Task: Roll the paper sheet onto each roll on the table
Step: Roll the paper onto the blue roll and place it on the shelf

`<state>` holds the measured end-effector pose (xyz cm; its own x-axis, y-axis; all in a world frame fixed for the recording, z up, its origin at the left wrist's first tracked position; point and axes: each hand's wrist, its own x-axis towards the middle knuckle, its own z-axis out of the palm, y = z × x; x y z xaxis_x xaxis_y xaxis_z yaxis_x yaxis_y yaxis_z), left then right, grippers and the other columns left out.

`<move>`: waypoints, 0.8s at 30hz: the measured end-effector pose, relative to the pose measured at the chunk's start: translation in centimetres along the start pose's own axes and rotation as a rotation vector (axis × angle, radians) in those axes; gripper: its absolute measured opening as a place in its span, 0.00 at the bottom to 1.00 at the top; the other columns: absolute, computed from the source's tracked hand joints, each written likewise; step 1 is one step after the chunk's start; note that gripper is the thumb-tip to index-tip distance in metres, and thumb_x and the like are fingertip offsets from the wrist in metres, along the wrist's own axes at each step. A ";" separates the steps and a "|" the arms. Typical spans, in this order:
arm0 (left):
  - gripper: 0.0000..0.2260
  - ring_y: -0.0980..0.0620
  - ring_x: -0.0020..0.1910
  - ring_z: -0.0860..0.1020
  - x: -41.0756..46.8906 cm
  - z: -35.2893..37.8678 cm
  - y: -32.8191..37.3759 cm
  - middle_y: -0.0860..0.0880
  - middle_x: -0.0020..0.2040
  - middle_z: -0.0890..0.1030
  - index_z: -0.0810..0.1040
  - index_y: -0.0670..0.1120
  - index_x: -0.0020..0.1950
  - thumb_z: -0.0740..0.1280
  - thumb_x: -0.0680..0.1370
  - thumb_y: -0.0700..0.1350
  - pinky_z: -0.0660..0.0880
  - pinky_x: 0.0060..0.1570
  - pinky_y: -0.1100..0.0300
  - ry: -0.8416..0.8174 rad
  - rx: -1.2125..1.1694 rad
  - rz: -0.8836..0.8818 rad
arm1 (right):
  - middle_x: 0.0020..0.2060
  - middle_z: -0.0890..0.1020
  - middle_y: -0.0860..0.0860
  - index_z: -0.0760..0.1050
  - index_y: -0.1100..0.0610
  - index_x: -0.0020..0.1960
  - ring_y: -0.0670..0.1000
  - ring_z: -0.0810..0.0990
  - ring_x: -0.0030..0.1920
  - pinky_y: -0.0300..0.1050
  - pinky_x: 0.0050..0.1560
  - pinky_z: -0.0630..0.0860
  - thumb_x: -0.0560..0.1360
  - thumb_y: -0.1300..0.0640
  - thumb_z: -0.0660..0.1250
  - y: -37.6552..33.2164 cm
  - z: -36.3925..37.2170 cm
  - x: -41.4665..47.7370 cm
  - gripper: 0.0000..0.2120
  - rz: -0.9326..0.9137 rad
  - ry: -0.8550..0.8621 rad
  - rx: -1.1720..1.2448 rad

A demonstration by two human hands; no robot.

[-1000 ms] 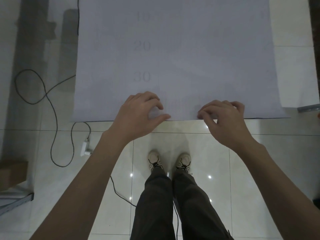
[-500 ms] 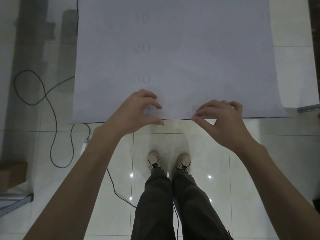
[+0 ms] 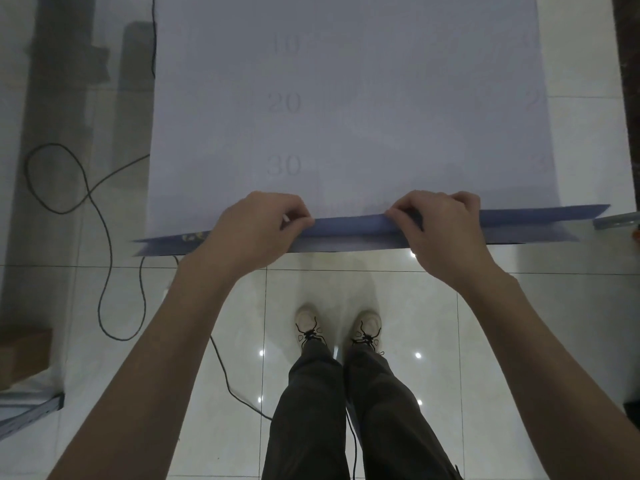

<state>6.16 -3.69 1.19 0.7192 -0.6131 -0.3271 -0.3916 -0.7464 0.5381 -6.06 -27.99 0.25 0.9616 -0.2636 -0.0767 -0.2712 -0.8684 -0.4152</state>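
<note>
Pale glossy floor tiles [image 3: 363, 292] fill the lower half of the view, with the person's light shoes [image 3: 306, 325] and dark trousers [image 3: 311, 410] straight below the hands. Large grey-white paper sheet [image 3: 363, 98] lies flat ahead, printed with faint numbers 10, 20, 30 down its middle; what carries it is hidden under it. Sheet's far edge is out of frame; left edge runs beside a looping black cable [image 3: 100, 216], right edge has bare pale surface next to it. Near edge is turned up and laid back over the sheet as a narrow blue strip [image 3: 349, 226] spanning the full width, its ends sticking out past both side edges. Left hand [image 3: 258, 226] and right hand [image 3: 446, 226] sit on this strip, well apart, either side of the centre. Both hands are palm-down, fingers curled, thumb and fingertips pinching the strip. Forearms reach forward, bare. Brown box [image 3: 24, 355] sits at far left on the floor; grey metal bar [image 3: 616, 221] shows at the right margin, just beside the strip's end.
</note>
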 end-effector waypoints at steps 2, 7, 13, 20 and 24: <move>0.05 0.51 0.43 0.78 0.0 0.4 0.2 0.61 0.43 0.79 0.78 0.52 0.59 0.65 0.84 0.49 0.67 0.43 0.56 0.105 0.088 0.046 | 0.43 0.81 0.42 0.80 0.49 0.52 0.49 0.77 0.46 0.50 0.64 0.58 0.84 0.49 0.62 0.1 0.3 0.6 0.09 0.016 -0.008 -0.022; 0.06 0.39 0.41 0.76 0.1 2.3 -0.6 0.44 0.45 0.77 0.74 0.45 0.58 0.61 0.83 0.43 0.72 0.43 0.44 0.338 0.287 0.377 | 0.45 0.83 0.44 0.79 0.48 0.52 0.49 0.77 0.50 0.48 0.65 0.56 0.84 0.48 0.62 0.8 0.2 2.5 0.08 0.101 -0.109 0.086; 0.13 0.39 0.52 0.79 1.5 3.3 -3.1 0.41 0.57 0.81 0.82 0.43 0.57 0.71 0.79 0.51 0.70 0.54 0.46 0.462 0.354 0.494 | 0.45 0.82 0.41 0.75 0.44 0.50 0.45 0.77 0.49 0.46 0.63 0.56 0.83 0.49 0.63 0.9 -0.1 4.1 0.04 0.124 -0.204 0.180; 0.16 0.40 0.45 0.77 2.2 3.4 -2.6 0.42 0.49 0.80 0.84 0.43 0.58 0.64 0.84 0.53 0.71 0.46 0.47 0.525 0.311 0.454 | 0.55 0.80 0.47 0.82 0.47 0.54 0.53 0.77 0.56 0.50 0.62 0.59 0.80 0.41 0.64 2.4 -0.6 2.8 0.13 -0.175 0.005 0.052; 0.20 0.41 0.42 0.77 2.5 3.3 -2.5 0.43 0.46 0.80 0.84 0.43 0.58 0.59 0.86 0.56 0.69 0.45 0.47 0.537 0.328 0.443 | 0.60 0.77 0.55 0.82 0.49 0.64 0.59 0.76 0.58 0.56 0.63 0.62 0.78 0.37 0.64 4.7 -1.3 1.2 0.22 -0.222 0.002 -0.119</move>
<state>7.01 -4.26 -3.53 0.6025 -0.7253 0.3330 -0.7981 -0.5501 0.2458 -6.22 -32.92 -0.58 0.9981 -0.0613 0.0064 -0.0563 -0.9485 -0.3119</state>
